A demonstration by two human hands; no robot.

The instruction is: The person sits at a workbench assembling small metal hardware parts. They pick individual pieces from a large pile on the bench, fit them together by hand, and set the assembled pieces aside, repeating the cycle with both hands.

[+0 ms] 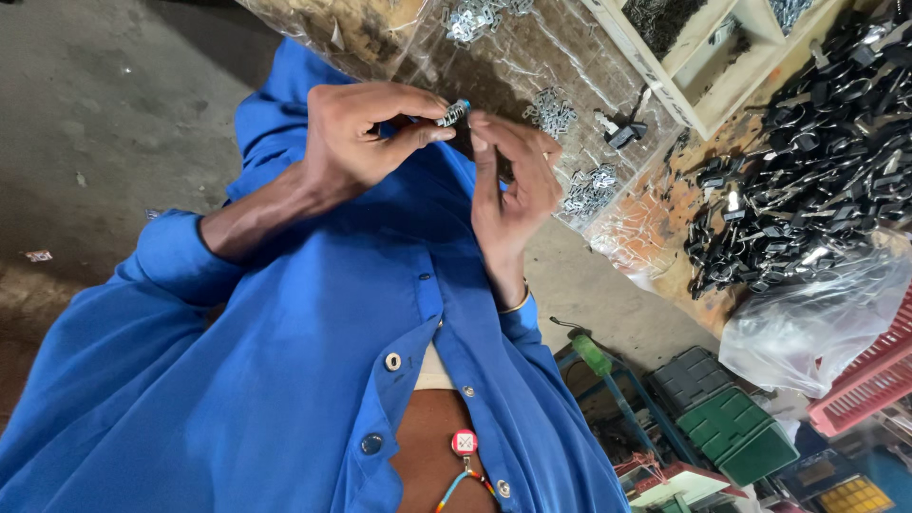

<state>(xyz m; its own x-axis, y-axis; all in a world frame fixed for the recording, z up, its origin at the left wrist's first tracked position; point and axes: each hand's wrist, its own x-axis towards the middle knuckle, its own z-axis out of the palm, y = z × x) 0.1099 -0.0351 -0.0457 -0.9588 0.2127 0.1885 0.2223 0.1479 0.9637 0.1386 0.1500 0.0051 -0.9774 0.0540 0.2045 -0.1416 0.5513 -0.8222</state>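
both hands — left hand (366,133), right hand (513,185) — pinch small metal clip (453,113); wooden tray (708,90) holds dark parts.

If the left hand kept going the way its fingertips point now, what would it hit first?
The left hand points its pinching fingertips across at the small metal part; just past it are the right hand fingertips, which it would likely meet first, though depth is unclear.

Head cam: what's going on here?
A person in a blue shirt holds a small metal part pinched between the fingertips of both hands. The left hand grips it from one side, the right hand from the other. Beyond them, a clear plastic sheet carries little piles of silvery pieces, and a big heap of black clips lies beside a white divided tray.
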